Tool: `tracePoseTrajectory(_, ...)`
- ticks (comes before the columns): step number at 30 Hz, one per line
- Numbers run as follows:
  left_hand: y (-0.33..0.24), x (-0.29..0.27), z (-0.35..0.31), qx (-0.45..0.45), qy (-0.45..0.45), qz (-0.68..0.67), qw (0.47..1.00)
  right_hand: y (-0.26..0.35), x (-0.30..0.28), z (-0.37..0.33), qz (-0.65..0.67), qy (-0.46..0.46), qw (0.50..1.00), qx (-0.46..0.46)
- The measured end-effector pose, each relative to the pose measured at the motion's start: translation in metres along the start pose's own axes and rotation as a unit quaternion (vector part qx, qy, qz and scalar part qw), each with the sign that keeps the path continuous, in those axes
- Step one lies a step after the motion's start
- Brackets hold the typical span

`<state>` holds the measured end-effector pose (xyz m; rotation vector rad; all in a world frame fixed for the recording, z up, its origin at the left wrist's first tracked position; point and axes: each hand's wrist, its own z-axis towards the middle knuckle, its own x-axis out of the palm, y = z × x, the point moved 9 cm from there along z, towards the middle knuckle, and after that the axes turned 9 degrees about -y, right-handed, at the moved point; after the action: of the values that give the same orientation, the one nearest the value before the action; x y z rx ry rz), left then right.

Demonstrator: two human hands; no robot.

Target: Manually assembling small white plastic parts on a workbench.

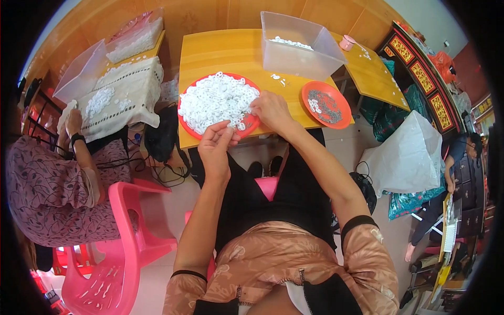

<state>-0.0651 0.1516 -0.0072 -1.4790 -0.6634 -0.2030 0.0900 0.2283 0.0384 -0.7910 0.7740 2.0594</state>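
A round red tray (256, 124) in front of me is heaped with small white plastic pieces (218, 100), many with a hole. My left hand (215, 149) is at the tray's near edge, palm up, with fingers curled and thumb and fingertip together. Something small and pale shows at that pinch, too small to name. At the tray's right side my right hand (273, 111) has its fingertips together against the white pieces; what they hold is hidden. Further right, a red plate (342, 97) carries small grey metal pieces (329, 111) and a few white ones.
A clear plastic bin (294, 60) with white pieces stands at the back of the yellow table (210, 50). Loose pieces lie near it. To the left, a person (68, 173) works at a cloth-covered table (134, 86) beside a pink chair (123, 226). A white sack (407, 157) stands right.
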Motion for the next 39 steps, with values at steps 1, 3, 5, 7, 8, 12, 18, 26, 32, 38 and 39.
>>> tracePoseTrajectory(1, 0.001, 0.000, 0.001, -0.005, 0.005, -0.003, 1.000, 0.002, 0.010, 0.003, -0.045, 0.041, 0.998, -0.011)
tracePoseTrajectory(3, 0.002, 0.000, 0.002, -0.010, 0.007, -0.009, 1.000, 0.001, 0.023, 0.006, -0.091, 0.083, 0.992, -0.027)
tracePoseTrajectory(5, 0.002, 0.002, 0.002, -0.017, 0.022, -0.019, 0.999, 0.009, 0.028, 0.006, -0.115, 0.056, 0.987, -0.101)
tracePoseTrajectory(7, 0.006, 0.001, 0.004, -0.021, 0.024, -0.028, 0.999, 0.015, 0.029, 0.005, -0.115, 0.022, 0.984, -0.137)
tracePoseTrajectory(8, 0.008, 0.001, 0.005, -0.028, 0.029, -0.035, 0.999, 0.019, 0.025, 0.004, -0.115, -0.012, 0.979, -0.169)
tracePoseTrajectory(12, 0.012, 0.001, 0.005, -0.053, 0.046, -0.047, 0.996, 0.022, 0.022, 0.006, -0.101, 0.002, 0.981, -0.168)
tracePoseTrajectory(18, 0.025, 0.007, 0.000, -0.173, 0.053, -0.139, 0.974, 0.002, -0.001, 0.000, 0.283, 0.020, 0.933, 0.222)
tracePoseTrajectory(26, -0.011, 0.023, -0.006, 0.005, 0.106, -0.110, 0.988, 0.044, -0.002, -0.056, 0.554, 0.110, 0.717, 0.409)
tracePoseTrajectory(32, -0.018, 0.023, -0.011, 0.064, 0.102, -0.052, 0.991, 0.040, -0.003, -0.072, 0.596, 0.074, 0.656, 0.457)
tracePoseTrajectory(38, -0.009, 0.023, -0.014, 0.048, 0.094, -0.016, 0.994, 0.032, -0.006, -0.075, 0.608, 0.011, 0.648, 0.459)
tracePoseTrajectory(39, -0.009, 0.025, -0.016, 0.047, 0.097, -0.015, 0.994, 0.033, -0.006, -0.075, 0.608, 0.008, 0.648, 0.459)
